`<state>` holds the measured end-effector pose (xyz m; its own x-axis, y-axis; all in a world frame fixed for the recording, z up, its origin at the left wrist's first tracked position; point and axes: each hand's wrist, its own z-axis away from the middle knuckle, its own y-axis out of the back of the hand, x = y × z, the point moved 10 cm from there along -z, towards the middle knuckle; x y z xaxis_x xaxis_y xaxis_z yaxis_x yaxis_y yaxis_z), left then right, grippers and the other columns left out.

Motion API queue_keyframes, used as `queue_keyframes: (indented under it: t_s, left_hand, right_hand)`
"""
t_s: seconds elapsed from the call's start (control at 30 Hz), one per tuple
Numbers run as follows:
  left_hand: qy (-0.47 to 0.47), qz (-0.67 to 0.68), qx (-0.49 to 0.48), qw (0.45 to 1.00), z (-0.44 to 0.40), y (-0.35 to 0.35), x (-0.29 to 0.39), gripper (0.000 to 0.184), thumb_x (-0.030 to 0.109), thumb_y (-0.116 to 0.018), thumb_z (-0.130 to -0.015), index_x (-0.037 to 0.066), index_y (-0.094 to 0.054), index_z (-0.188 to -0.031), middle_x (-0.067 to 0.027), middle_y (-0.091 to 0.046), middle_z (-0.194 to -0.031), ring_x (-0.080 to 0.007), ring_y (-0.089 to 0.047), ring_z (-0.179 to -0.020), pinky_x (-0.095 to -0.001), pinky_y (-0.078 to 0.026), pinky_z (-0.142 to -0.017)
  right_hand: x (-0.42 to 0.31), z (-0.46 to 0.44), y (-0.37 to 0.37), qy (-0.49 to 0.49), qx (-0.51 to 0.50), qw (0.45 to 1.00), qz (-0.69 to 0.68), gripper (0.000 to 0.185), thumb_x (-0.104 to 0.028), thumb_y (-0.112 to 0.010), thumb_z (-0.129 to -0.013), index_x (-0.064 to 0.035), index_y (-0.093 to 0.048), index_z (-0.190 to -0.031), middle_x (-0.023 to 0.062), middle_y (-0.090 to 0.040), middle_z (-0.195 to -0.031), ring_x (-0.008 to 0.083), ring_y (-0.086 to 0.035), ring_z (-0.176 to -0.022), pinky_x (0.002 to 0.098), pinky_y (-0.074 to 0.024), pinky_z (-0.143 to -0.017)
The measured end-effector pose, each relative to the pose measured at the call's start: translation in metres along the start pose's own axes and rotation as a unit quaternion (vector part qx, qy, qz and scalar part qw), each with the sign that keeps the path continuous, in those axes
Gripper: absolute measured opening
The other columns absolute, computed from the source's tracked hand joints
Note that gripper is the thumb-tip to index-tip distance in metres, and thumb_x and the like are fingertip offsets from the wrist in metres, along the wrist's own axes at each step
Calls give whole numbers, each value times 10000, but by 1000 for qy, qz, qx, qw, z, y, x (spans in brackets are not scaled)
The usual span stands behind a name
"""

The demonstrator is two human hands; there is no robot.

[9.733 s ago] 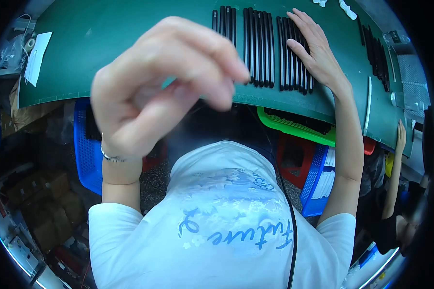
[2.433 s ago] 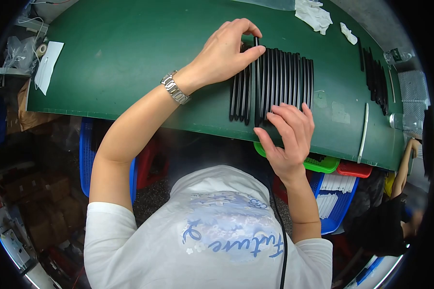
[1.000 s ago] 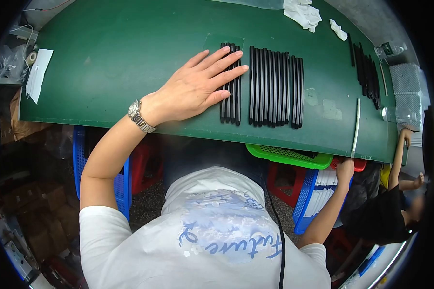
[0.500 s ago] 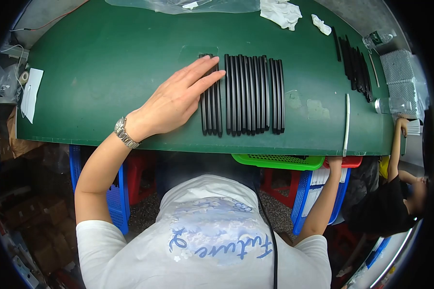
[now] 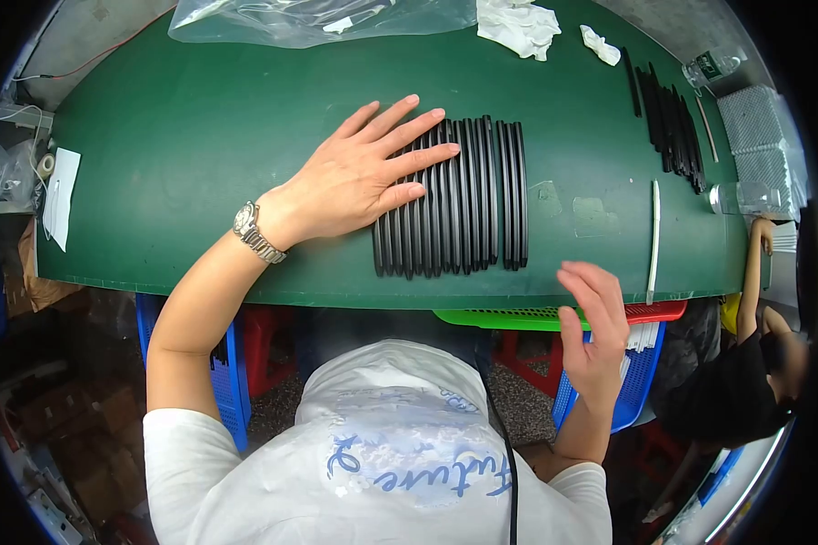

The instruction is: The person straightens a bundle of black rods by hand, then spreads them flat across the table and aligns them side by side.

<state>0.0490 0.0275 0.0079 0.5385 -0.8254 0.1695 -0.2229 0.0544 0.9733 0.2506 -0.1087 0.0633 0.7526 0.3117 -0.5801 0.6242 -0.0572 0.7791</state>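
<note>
My left hand (image 5: 364, 173), with a metal wristwatch at its wrist, lies palm down with fingers spread over the left side of a row of slim black rods (image 5: 436, 227). The rods lie side by side on the green tabletop (image 5: 200, 109), hidden in part under the hand. A narrow gap divides them from a smaller group of black rods (image 5: 514, 200) on the right. Past the table's near edge, my right hand (image 5: 595, 327) is raised, its fingers and thumb apart and nothing visible in it. Below it is a green plastic basket (image 5: 500, 318).
More black strips (image 5: 671, 127) lie in a loose pile at right. Nearby are a white strip (image 5: 654, 241), clear plastic bottles (image 5: 741, 198) and stacked white tubes (image 5: 759, 136). Clear plastic film (image 5: 318, 23) and crumpled tissue (image 5: 520, 27) lie at back. A person in black (image 5: 727, 381) is at far right.
My left hand has moved right over the rods, and the gap between the left group and the middle group has closed. My right hand has come up from below the table edge and moved left.
</note>
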Motion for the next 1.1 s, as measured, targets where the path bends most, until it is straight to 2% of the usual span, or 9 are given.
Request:
queue_keyframes:
  t_s: [0.1, 0.23, 0.43, 0.67, 0.83, 0.93, 0.97, 1.07, 1.1]
  left_hand:
    - [10, 12, -1, 1000, 3, 0, -2, 519, 330, -492, -1009, 287, -413, -1520, -74, -272, -1632, -326, -217, -1507, -525, -187, -1222]
    - [11, 16, -1, 1000, 3, 0, -1, 520, 329, -503, -1005, 286, -420, -1517, -71, -272, -1633, -321, -234, -1500, -536, -197, -1215]
    - [12, 31, -1, 999, 4, 2, -3, 521, 359, -498, -1011, 286, -414, -1519, -69, -268, -1635, -331, -237, -1497, -541, -201, -1212]
    - [9, 39, 0, 999, 3, 1, -4, 507, 395, -487, -1017, 277, -434, -1507, -73, -279, -1629, -335, -243, -1494, -547, -201, -1210]
    - [21, 118, 52, 991, -4, 10, -11, 481, 332, -535, -1009, 183, -486, -1464, -116, -355, -1586, -340, -282, -1480, -538, -208, -1210]
    - [67, 133, 124, 981, -15, 19, -20, 469, 262, -584, -988, 105, -506, -1423, -147, -404, -1547, -349, -314, -1463, -519, -222, -1210]
    - [67, 118, 148, 980, -20, 21, -21, 382, 213, -613, -967, 54, -567, -1311, -174, -452, -1502, -366, -343, -1445, -505, -251, -1201]
    - [88, 116, 133, 980, -34, 15, -26, 272, 196, -624, -957, 35, -607, -1177, -199, -491, -1460, -381, -368, -1427, -511, -274, -1188]
    - [93, 136, 143, 976, -36, 16, -27, 203, 181, -628, -952, 26, -610, -1081, -214, -513, -1433, -394, -379, -1418, -509, -285, -1180]
  right_hand:
    - [-16, -38, -34, 67, -39, 994, 78, 534, -102, -742, -804, -18, -574, -1304, 203, -497, -1391, 403, -466, -1313, 516, -380, -1094]
    - [-21, -69, -67, 101, -94, 982, 127, 699, -246, -763, -815, -60, -466, -1420, 196, -363, -1512, 395, -322, -1418, 590, -263, -1154]
    - [-27, -88, -86, 138, -97, 974, 154, 681, -328, -783, -802, -85, -532, -1386, 178, -372, -1519, 400, -323, -1414, 595, -245, -1159]
    - [-36, -61, -79, 135, -162, 971, 115, 650, -285, -816, -758, -109, -584, -1338, 161, -358, -1544, 394, -291, -1450, 616, -233, -1162]
    - [-38, -50, -81, 139, -89, 983, 78, 526, -142, -821, -725, -76, -657, -1221, 143, -480, -1461, 365, -384, -1409, 615, -291, -1137]
    - [-40, -48, -83, 158, -52, 981, 96, 516, -115, -820, -712, -74, -665, -1202, 139, -512, -1429, 362, -417, -1384, 615, -306, -1126]
    - [-40, -48, -83, 157, -45, 982, 96, 516, -109, -820, -709, -75, -666, -1199, 137, -519, -1422, 361, -425, -1377, 615, -310, -1124]
    - [-41, -46, -83, 161, -32, 982, 98, 518, -96, -820, -700, -76, -667, -1194, 133, -533, -1409, 360, -443, -1362, 612, -316, -1120]
    - [-40, -46, -84, 161, -28, 981, 100, 519, -96, -821, -698, -77, -667, -1193, 133, -533, -1409, 360, -445, -1361, 611, -316, -1120]
